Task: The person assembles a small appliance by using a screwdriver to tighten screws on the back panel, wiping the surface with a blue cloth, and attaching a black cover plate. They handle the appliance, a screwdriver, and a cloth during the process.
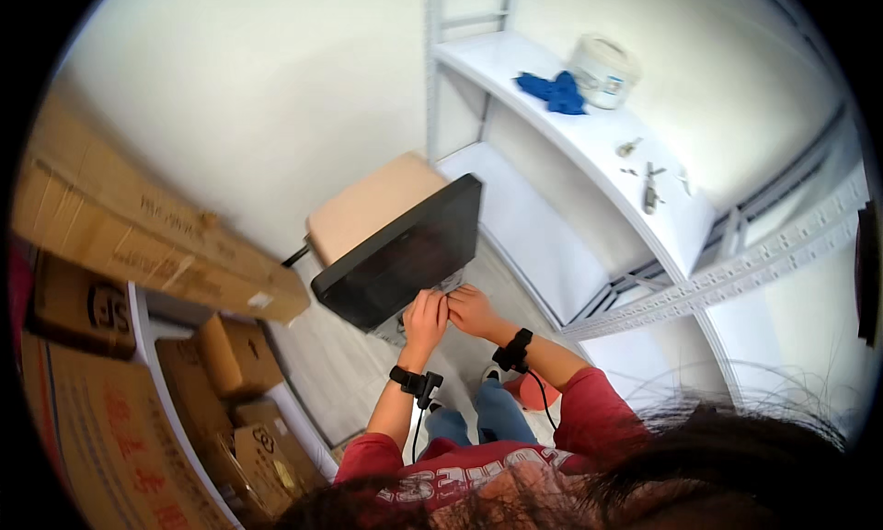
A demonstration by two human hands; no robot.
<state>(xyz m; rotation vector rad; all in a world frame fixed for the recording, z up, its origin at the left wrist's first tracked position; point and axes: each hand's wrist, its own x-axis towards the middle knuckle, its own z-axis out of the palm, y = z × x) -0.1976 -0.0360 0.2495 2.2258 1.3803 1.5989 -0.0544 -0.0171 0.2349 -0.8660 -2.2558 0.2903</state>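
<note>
A black flat-screen monitor stands tilted in front of me, against a beige padded seat. Close by its lower edge, my left hand and my right hand meet with fingers curled in and nearly touching. What the fingers pinch is too small to make out. A bit of greyish, crinkled material shows just above the fingertips, beside the monitor's edge. Each wrist wears a black strap, the left strap and the right strap, with a cable hanging from it.
At right, a white metal shelf bears a blue cloth, a white tub and small metal tools. Long cardboard boxes lie at left, above shelving with more cartons. Near my feet is a red round object.
</note>
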